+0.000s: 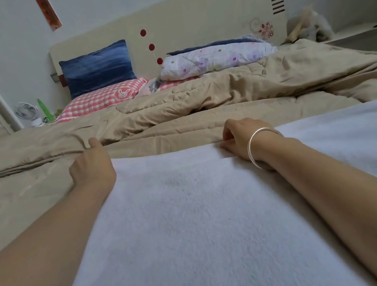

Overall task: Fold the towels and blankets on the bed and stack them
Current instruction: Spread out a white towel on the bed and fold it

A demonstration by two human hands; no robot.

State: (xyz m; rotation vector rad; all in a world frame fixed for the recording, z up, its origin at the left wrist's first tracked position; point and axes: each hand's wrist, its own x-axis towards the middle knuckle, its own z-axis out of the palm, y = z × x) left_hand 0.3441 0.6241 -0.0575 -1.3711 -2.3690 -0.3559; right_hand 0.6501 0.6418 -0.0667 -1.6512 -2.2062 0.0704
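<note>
A white fluffy towel (190, 218) lies spread flat over the near part of the bed, on top of a tan quilted blanket (200, 100) that is rumpled across the middle. My left hand (92, 166) rests at the towel's far left corner, fingers curled down over the edge. My right hand (239, 138), with a silver bangle on the wrist, pinches the towel's far edge further right. Both forearms stretch over the towel.
At the head of the bed stand a blue pillow (96, 67), a red checked pillow (101, 99) and a folded floral quilt (215, 58) against a cream headboard (185, 17). A small white fan (27, 113) sits at the left, a shelf (361, 30) at the right.
</note>
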